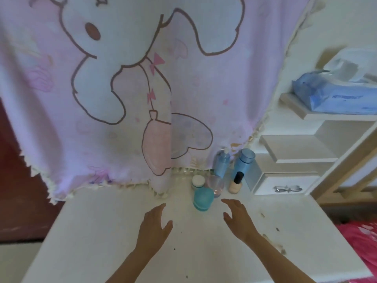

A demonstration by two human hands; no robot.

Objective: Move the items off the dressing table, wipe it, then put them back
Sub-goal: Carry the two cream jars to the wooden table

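Observation:
A white dressing table [102,242] fills the lower view, with dark specks and stains on its right side. At its back stand a teal jar [203,199], a small white-lidded jar [198,181], a clear pink glass [216,184], a foundation bottle with a black cap [236,183], a blue pump bottle [222,163] and a blue capped bottle [244,162]. My left hand [154,225] hovers open over the table, left of the teal jar. My right hand [237,217] is open too, just right of that jar. Neither hand holds anything.
A pink cartoon-print cloth [122,88] hangs over the back of the table. White shelves and a small drawer [285,184] stand at the right, with a blue tissue pack [334,97] on the top shelf. Pink bedding [361,240] lies at the far right.

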